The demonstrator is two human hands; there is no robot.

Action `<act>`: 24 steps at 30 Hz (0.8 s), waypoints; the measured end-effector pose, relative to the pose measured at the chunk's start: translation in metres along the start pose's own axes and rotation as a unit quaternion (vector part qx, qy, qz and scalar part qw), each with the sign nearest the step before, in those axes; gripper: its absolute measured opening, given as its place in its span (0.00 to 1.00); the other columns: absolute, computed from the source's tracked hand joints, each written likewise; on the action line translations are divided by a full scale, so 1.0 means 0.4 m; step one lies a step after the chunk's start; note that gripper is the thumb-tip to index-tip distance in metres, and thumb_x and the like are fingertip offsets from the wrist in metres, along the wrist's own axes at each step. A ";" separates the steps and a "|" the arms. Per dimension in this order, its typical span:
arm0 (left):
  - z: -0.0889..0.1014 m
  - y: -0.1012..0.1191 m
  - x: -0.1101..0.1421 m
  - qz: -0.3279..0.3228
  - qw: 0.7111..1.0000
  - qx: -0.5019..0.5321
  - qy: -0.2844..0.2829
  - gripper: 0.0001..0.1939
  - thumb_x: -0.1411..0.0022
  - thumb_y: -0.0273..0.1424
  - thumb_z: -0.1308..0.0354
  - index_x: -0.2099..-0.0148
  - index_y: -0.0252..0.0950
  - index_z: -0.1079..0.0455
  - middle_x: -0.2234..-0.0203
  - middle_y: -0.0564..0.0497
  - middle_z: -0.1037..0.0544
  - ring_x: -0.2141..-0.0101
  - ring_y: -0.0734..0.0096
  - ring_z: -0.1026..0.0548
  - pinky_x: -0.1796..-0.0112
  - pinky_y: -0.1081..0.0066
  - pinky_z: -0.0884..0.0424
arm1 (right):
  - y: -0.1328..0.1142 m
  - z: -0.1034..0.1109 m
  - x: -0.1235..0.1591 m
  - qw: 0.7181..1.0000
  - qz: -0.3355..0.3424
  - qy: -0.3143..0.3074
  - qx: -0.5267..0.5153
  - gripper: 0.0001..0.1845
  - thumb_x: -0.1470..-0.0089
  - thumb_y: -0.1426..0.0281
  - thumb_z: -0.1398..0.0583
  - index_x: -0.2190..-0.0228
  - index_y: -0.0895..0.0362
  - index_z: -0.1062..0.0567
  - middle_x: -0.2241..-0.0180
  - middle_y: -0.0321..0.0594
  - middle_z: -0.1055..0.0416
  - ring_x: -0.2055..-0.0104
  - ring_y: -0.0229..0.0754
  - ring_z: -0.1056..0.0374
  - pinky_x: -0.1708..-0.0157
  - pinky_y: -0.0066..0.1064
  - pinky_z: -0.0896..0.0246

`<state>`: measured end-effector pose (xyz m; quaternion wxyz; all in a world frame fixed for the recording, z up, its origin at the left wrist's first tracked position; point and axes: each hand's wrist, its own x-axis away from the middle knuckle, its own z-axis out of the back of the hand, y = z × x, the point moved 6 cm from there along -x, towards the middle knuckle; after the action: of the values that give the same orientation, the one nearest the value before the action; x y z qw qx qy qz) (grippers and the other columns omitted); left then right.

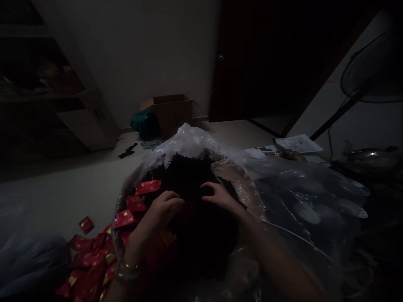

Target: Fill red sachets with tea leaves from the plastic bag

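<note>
A heap of black, shredded, leaf-like material [189,172] was held in a large, clear plastic bag [190,136], whose crumpled rim was spread around it. Both hands were held over the heap, within the bag's mouth. The left hand [166,205] was curled, with its fingers bent toward the right; whether anything was grasped in it could not be told in the gloom. The right hand [217,195] was seen with its fingers curved and a dark gap between forefinger and thumb; whether anything was pinched there could not be told either. Small, shiny red packets with gold marks [136,203] were lodged inside the bag along its left side, near the left hand, and a pile of similar red packets [91,253] was strewn outside the bag, to its left. Beyond the bag, an open brown cardboard box [174,113] was set on the pale floor [107,176], with a bunched teal cloth item [145,124] placed beside it.
</note>
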<state>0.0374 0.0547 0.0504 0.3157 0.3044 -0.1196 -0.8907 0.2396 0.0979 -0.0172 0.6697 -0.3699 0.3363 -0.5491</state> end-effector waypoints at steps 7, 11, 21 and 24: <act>-0.033 0.034 -0.005 0.009 0.999 0.047 -0.004 0.11 0.37 0.24 0.49 0.60 0.38 0.26 0.65 0.49 0.28 0.66 0.74 0.29 0.67 0.76 0.31 | -0.128 0.043 0.056 0.979 0.008 0.069 -0.189 0.16 0.52 0.61 0.37 0.61 0.54 0.28 0.59 0.39 0.27 0.58 0.44 0.30 0.60 0.35 0.32; -0.041 0.043 -0.008 0.054 0.994 0.091 -0.017 0.09 0.39 0.26 0.47 0.60 0.38 0.26 0.63 0.49 0.28 0.65 0.72 0.28 0.66 0.76 0.30 | -0.227 0.024 0.111 0.976 0.073 0.008 -0.207 0.20 0.42 0.56 0.45 0.51 0.51 0.32 0.48 0.40 0.32 0.45 0.43 0.36 0.44 0.38 0.42; -0.022 0.029 -0.011 0.063 0.994 0.087 0.018 0.07 0.39 0.26 0.46 0.64 0.38 0.26 0.64 0.49 0.28 0.65 0.71 0.29 0.67 0.73 0.30 | -0.281 0.012 0.147 0.977 0.191 -0.075 0.063 0.18 0.42 0.63 0.42 0.51 0.54 0.30 0.53 0.45 0.29 0.48 0.46 0.36 0.47 0.41 0.41; -0.009 0.055 -0.015 -0.024 0.999 0.017 0.037 0.06 0.38 0.26 0.45 0.65 0.38 0.26 0.64 0.48 0.27 0.63 0.69 0.30 0.64 0.70 0.30 | -0.281 -0.021 0.147 0.944 0.214 -0.105 0.230 0.15 0.47 0.67 0.37 0.56 0.56 0.27 0.58 0.44 0.27 0.51 0.47 0.36 0.50 0.41 0.41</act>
<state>0.0541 0.0414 0.0595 0.2933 0.3451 -0.1159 -0.8840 0.1875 0.0250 0.0732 0.8698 -0.1809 0.1998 -0.4133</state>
